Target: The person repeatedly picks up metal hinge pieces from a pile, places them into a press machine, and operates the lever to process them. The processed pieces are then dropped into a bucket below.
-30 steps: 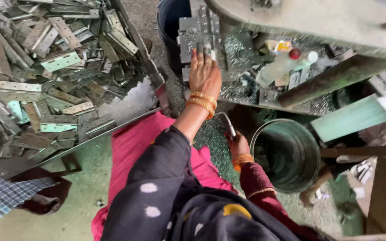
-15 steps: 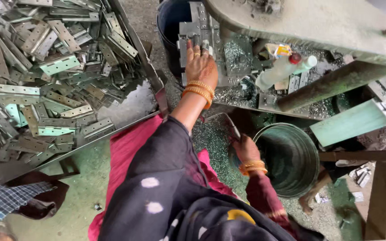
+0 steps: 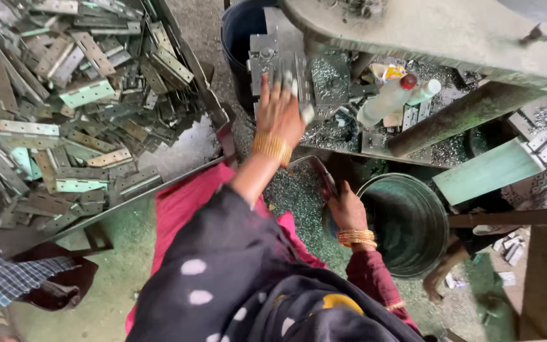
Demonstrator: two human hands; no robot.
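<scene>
Left hand [image 3: 280, 111] on steel die block [image 3: 280, 66]; right hand [image 3: 347, 209] grips handle [image 3: 324, 177].

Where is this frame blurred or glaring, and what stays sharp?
Head view: the left hand is motion-smeared at its fingertips against the press die; the right hand and hinge pile read sharp; pale glare on the tray floor; bucket interior dim.

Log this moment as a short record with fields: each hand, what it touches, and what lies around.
left hand: raised, fingers on the metal block of the press
right hand: low, at the rim of the metal bucket; grip unclear
left of person: tray heaped with metal hinges
on bench: plastic bottle lying down
lap: pink cloth
</scene>
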